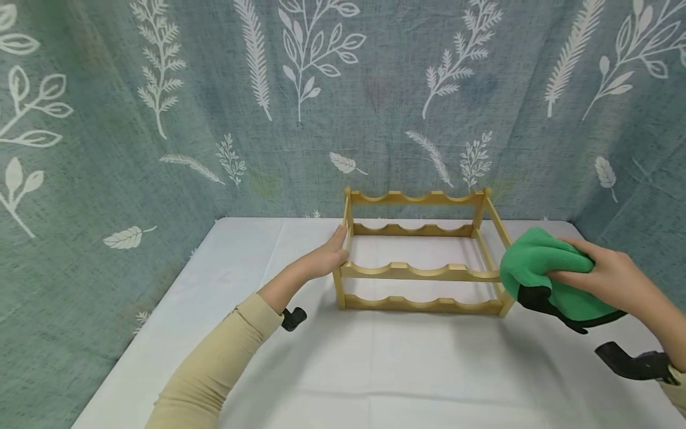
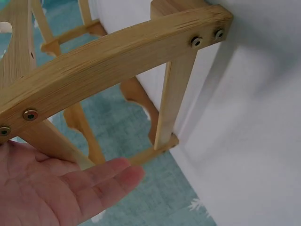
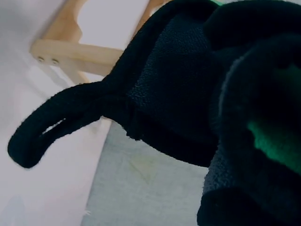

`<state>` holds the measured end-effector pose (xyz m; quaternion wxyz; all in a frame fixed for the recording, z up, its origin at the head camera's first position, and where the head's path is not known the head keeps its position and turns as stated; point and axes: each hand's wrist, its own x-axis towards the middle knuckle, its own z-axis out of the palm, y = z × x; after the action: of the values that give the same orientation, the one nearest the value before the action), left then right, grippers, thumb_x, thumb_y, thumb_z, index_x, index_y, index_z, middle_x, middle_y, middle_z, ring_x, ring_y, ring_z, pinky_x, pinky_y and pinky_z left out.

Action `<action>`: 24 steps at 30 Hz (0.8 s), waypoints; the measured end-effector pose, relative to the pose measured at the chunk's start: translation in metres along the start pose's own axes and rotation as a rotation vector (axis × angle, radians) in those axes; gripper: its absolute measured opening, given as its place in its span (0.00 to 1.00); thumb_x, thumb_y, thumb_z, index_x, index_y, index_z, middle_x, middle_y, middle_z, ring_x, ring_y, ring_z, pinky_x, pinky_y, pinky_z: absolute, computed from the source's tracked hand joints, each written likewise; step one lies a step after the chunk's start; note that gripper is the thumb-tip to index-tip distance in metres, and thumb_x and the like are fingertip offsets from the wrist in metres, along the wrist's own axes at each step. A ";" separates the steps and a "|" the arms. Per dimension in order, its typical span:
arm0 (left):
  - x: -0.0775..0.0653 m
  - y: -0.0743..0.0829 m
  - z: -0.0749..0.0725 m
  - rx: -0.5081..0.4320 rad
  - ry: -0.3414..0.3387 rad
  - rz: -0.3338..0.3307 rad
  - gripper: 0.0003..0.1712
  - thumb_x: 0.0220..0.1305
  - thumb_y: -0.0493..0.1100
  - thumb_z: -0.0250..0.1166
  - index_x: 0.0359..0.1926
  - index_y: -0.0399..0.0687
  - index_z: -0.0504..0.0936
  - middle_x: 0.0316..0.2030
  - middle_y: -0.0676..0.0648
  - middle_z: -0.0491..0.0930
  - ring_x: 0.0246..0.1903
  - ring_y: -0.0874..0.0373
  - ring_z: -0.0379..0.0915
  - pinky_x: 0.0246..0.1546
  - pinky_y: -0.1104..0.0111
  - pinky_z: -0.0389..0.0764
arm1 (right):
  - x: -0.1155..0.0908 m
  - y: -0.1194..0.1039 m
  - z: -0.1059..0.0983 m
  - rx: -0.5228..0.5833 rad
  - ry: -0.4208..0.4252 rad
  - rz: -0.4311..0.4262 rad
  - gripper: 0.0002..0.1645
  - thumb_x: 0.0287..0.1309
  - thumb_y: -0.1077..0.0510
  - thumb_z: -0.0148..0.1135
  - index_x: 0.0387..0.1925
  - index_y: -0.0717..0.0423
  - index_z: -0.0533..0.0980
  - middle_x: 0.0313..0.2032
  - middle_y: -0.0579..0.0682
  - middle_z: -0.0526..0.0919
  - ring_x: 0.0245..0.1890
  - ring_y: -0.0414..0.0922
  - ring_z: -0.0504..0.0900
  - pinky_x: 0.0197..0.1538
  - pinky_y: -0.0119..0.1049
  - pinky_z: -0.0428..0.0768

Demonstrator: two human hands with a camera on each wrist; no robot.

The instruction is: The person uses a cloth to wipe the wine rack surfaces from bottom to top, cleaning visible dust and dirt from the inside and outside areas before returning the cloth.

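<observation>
A wooden wine rack (image 1: 396,271) with scalloped rails stands on the white-covered table. At its left end my left hand (image 1: 325,255) rests against the side. In the left wrist view, fingers of this hand (image 2: 61,188) reach out straight below the rack's screwed side bar (image 2: 117,56); the thumb is hidden there. My right hand (image 1: 605,274) grips a bunched green cloth (image 1: 541,262) with a black underside and edging, held at the rack's front right corner. The cloth's dark side and hanging loop (image 3: 51,122) fill much of the right wrist view, hiding the right fingers.
A grey-green curtain (image 1: 321,131) with white leaf prints hangs behind and beside the table (image 1: 332,375). Black wrist-worn pieces stick out near both cuffs, the right one (image 1: 635,362) below the cloth.
</observation>
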<state>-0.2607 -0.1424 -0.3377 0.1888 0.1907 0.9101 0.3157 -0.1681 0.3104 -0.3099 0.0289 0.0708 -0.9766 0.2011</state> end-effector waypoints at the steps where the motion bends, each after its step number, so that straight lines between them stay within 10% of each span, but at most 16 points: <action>1: -0.002 0.000 0.001 0.003 -0.001 0.002 0.40 0.62 0.42 0.35 0.70 0.40 0.26 0.70 0.42 0.21 0.69 0.51 0.17 0.68 0.56 0.34 | 0.000 0.000 -0.001 0.003 -0.004 0.003 0.45 0.56 0.43 0.60 0.64 0.69 0.57 0.43 0.74 0.72 0.31 0.58 0.75 0.24 0.42 0.71; 24: -0.055 0.010 0.021 0.092 -0.026 0.033 0.37 0.66 0.42 0.34 0.70 0.38 0.28 0.70 0.41 0.23 0.69 0.51 0.21 0.68 0.57 0.39 | 0.013 -0.011 -0.014 -0.033 0.034 -0.011 0.48 0.55 0.42 0.60 0.65 0.68 0.54 0.46 0.76 0.70 0.34 0.64 0.74 0.25 0.45 0.71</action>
<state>-0.2019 -0.1503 -0.3349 0.1867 0.2182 0.9178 0.2742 -0.1784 0.3040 -0.2916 0.0477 0.0720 -0.9788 0.1859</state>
